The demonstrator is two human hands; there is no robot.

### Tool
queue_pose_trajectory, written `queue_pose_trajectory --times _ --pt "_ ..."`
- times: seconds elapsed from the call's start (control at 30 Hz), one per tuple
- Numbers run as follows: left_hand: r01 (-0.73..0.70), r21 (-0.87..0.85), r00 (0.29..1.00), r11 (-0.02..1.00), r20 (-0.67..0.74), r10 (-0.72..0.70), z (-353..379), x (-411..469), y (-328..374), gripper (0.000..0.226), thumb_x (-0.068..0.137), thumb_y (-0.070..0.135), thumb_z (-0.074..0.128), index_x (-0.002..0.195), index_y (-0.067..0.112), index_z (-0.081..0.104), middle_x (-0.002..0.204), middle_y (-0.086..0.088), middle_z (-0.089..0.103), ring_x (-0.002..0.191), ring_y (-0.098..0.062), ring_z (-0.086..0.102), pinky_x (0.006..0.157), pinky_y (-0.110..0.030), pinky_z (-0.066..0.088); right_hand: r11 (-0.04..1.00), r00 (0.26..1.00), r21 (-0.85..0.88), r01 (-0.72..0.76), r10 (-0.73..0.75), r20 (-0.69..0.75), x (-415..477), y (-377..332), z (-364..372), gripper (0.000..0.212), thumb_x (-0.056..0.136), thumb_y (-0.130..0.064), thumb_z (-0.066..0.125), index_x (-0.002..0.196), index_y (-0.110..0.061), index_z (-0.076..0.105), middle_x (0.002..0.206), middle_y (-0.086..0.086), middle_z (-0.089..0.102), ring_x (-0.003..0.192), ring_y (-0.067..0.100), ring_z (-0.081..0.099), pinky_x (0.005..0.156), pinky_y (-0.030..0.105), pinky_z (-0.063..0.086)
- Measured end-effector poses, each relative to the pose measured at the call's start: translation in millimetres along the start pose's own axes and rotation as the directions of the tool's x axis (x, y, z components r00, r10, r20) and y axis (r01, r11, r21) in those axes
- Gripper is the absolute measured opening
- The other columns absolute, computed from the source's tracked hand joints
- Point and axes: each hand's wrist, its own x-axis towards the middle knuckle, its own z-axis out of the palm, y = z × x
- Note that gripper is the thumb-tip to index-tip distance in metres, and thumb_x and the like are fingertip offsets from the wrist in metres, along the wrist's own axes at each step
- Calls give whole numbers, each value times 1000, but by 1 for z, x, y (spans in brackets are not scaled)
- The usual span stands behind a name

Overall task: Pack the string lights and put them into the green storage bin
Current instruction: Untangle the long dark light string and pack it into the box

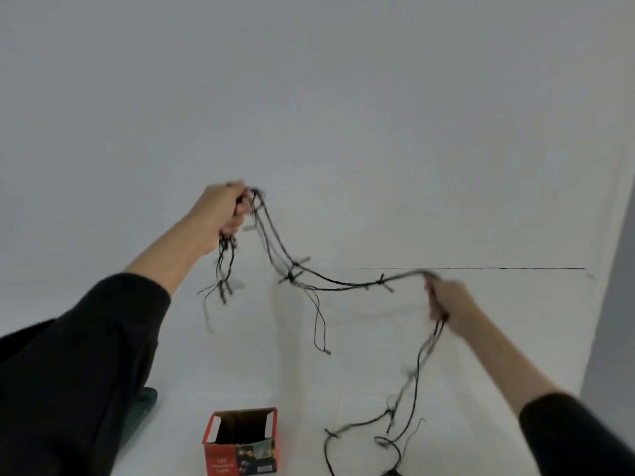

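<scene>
The dark string lights (330, 281) stretch in the air between both hands. My left hand (223, 209) is raised at centre left and grips a gathered bundle of loops, with short ends dangling below it. My right hand (446, 304) is lower at the right and grips the strand; from there the rest falls to a loose tangle on the white table (481, 441) at the bottom. A corner of the green storage bin (146, 401) peeks out under my left sleeve; most of it is hidden.
An open red cardboard lights box (240, 441) stands upright at the bottom centre, between the bin corner and the tangle. A plain white wall fills the background. A grey vertical edge (618, 269) runs down the far right.
</scene>
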Motion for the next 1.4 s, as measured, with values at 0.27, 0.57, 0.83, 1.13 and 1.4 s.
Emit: queue_pose_trajectory --times 0.27,0.57,0.83,1.13,1.4 --pt "20 691 729 723 485 -484 63 -43 -53 33 98 35 43 87 8 58 60 -1 47 42 -7 42 41 -16 37 708 841 -484 514 -526 125 -29 -211 17 34 88 -22 55 55 -14 55 50 2 44 41 18 37 40 20 30" --pt "-152 69 834 986 544 91 93 -39 34 34 88 59 46 115 39 55 126 11 55 117 -9 53 98 -38 42 382 702 -605 698 -532 474 -60 -213 40 15 81 -19 63 77 -5 70 59 5 46 48 16 37 42 21 32" --pt "-193 68 944 979 283 166 86 -32 17 23 98 16 46 83 12 63 60 3 47 44 -4 51 64 -24 45 698 697 -497 515 -4 717 -49 -180 7 31 82 7 62 109 -8 62 75 5 54 69 15 50 68 24 43" --pt "-184 120 922 976 366 128 88 -30 28 23 99 24 43 89 16 62 78 3 64 74 -12 61 82 -30 48 866 845 -97 490 -445 296 -41 -224 -2 18 89 -7 55 77 -13 68 46 -3 59 50 10 53 57 23 48" --pt "-185 8 933 983 315 173 104 -29 57 22 99 23 42 88 17 61 74 3 66 75 -14 63 87 -37 47 772 801 -216 598 -567 191 -64 -279 17 6 87 -9 61 85 -5 66 58 3 41 48 11 31 42 20 28"
